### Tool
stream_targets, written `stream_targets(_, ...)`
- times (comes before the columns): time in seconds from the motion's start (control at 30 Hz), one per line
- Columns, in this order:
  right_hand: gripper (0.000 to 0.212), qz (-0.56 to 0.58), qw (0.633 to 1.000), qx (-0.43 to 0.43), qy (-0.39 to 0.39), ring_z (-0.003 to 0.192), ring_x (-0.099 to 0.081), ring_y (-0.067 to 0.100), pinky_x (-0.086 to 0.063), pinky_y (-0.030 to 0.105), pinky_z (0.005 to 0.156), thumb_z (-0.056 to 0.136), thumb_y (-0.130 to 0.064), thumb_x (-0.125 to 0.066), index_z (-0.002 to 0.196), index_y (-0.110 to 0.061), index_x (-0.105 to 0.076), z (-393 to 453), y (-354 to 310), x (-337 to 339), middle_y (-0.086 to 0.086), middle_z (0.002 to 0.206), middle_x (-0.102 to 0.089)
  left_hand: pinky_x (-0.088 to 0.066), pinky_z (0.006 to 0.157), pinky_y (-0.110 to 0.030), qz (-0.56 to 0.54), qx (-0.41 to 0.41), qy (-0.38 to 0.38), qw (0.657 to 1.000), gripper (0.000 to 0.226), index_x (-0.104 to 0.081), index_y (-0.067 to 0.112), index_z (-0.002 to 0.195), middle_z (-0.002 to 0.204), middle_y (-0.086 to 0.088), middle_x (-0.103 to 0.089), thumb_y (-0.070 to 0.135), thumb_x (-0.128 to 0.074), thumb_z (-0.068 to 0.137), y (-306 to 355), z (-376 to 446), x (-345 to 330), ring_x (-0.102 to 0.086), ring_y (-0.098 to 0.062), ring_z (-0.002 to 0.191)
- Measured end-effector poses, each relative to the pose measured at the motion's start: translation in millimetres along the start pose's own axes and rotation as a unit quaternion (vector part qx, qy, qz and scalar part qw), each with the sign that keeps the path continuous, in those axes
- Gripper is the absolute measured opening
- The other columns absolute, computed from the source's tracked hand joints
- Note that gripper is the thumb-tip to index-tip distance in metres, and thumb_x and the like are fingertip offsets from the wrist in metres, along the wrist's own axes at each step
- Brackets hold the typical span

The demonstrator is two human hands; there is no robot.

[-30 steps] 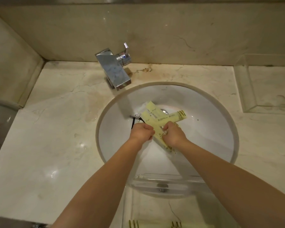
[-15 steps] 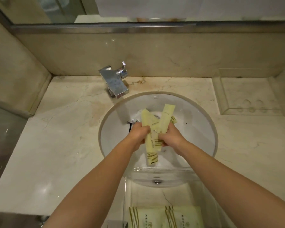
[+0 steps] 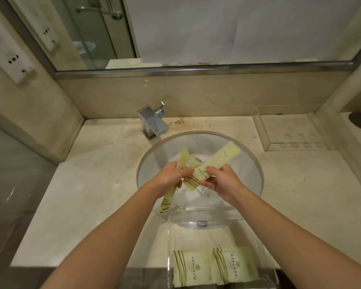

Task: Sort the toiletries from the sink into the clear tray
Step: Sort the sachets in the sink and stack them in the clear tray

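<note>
Sachets (image 3: pixel 213 163) between both hands, crossed.

- Above the round white sink basin (image 3: pixel 246 176): both hands (image 3: pixel 171 174) (image 3: pixel 223 182) and crossed pale-yellow sachets (image 3: pixel 217 161) fill the middle; open along the right rim.
- Chrome square faucet (image 3: pixel 152 124) overhangs the back-left rim.
- Clear acrylic tray (image 3: pixel 171 236) at the near edge: front holds two pale-yellow packets (image 3: pixel 215 265); back half bare.
- Open beige marble counter (image 3: pixel 92 195) left and right.

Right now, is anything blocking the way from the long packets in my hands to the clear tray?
Nothing visible: the long pale-yellow packets are held above the white sink, and the clear acrylic tray lies open just below, two square packets at its near end.
</note>
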State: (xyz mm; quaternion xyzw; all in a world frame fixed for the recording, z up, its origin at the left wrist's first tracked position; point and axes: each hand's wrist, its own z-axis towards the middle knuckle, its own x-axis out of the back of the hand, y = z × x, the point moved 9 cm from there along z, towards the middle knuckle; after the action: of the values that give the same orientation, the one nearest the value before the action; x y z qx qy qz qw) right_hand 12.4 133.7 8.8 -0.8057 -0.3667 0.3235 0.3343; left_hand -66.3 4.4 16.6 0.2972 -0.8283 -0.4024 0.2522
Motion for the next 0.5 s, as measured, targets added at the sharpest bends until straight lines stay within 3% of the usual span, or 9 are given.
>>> stream_targets(0.07, 0.021, 0.003, 1.0, -0.002, -0.005, 0.086, -0.072, 0.025, -0.06, 0.026, 0.059, 0.096, -0.006, -0.051, 0.116, -0.002, -0.055, -9.6, 0.5, -1.9, 0.016, 0.112, -0.068, -0.041, 0.053, -0.025, 0.02, -0.01, -0.015, 1.0, 0.005, -0.064, 0.011, 0.086, 0.072, -0.004, -0.061, 0.014, -0.068, 0.085, -0.5, -8.5, 1.0, -0.046, -0.013, 0.053)
stream_targets(0.2, 0.008, -0.066, 0.997, 0.018, 0.017, 0.073, -0.063, 0.019, -0.047, 0.025, 0.056, 0.097, -0.02, -0.053, 0.101, -0.016, -0.059, -26.2, -4.1, 9.4, 0.009, 0.097, -0.069, -0.044, 0.054, -0.022, 0.077, -0.026, -0.033, 0.996, 0.007, -0.064, 0.009, 0.091, 0.078, -0.006, -0.063, 0.005, -0.066, 0.085, -0.1, -22.2, 3.3, -0.051, -0.013, 0.059)
stream_targets(0.33, 0.021, -0.117, 0.985, 0.087, 0.09, 0.057, -0.052, 0.016, -0.039, 0.024, 0.048, 0.09, -0.01, -0.06, 0.11, -0.014, -0.054, -34.5, -22.2, 43.1, 0.01, 0.098, -0.061, -0.043, 0.057, -0.024, 0.149, -0.039, -0.05, 0.987, 0.009, -0.061, 0.013, 0.085, 0.079, -0.005, -0.061, 0.004, -0.064, 0.086, -1.7, -33.9, 5.7, -0.05, -0.015, 0.062)
stream_targets(0.5, 0.026, -0.346, 0.937, 0.057, -0.011, 0.055, -0.061, 0.017, -0.049, 0.027, 0.052, 0.082, 0.0, -0.062, 0.106, -0.009, -0.06, -53.5, -4.9, 49.3, 0.009, 0.085, -0.06, -0.045, 0.057, -0.023, 0.274, -0.027, -0.117, 0.954, 0.012, -0.06, 0.017, 0.08, 0.077, -0.002, -0.063, 0.008, -0.067, 0.083, -23.1, -47.5, -9.4, -0.051, -0.014, 0.059)
